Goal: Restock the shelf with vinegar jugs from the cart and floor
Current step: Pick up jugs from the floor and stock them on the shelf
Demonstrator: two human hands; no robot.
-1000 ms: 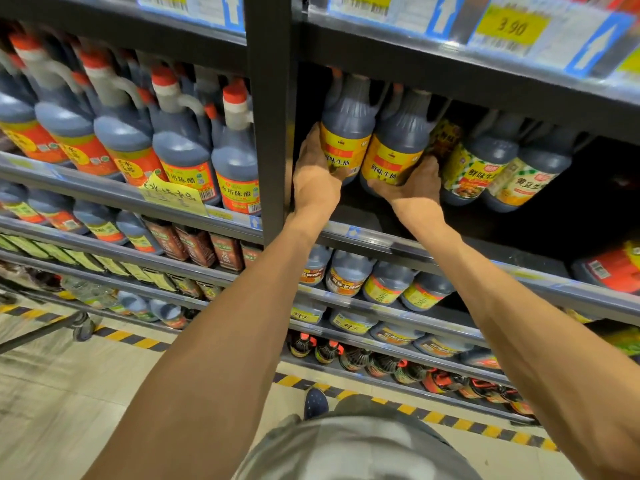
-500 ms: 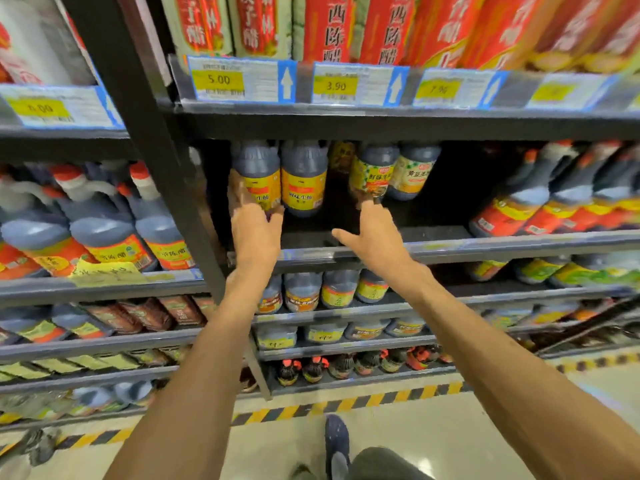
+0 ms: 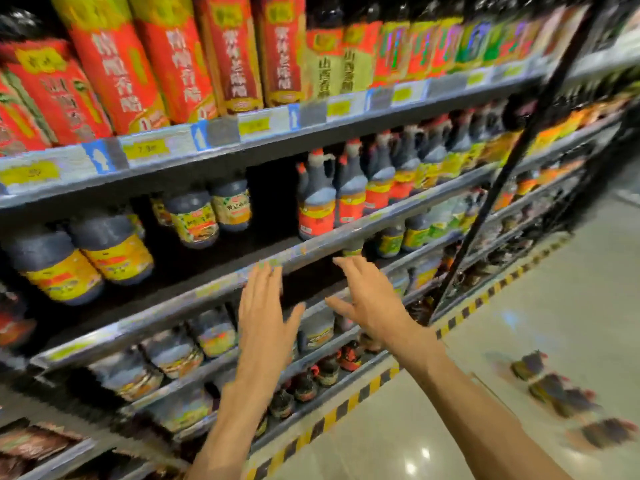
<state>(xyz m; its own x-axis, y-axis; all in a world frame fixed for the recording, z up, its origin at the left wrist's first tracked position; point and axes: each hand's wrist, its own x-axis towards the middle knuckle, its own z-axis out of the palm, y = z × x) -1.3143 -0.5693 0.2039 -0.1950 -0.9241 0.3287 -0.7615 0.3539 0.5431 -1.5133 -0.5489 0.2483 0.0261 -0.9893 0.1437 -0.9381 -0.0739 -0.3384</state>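
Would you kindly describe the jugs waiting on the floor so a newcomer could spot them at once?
Look at the pale tiled floor right of the shelving. A short row of dark jugs lies there, beyond the right hand. Unlike every other jug in view, they sit on no shelf.

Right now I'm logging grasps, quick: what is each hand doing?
Left hand: open, fingers straight, holding nothing, in front of the shelf edge.
Right hand: open, fingers spread, holding nothing.

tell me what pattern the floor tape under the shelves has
Yellow and black diagonal stripes on the floor tape, seen in the head view.
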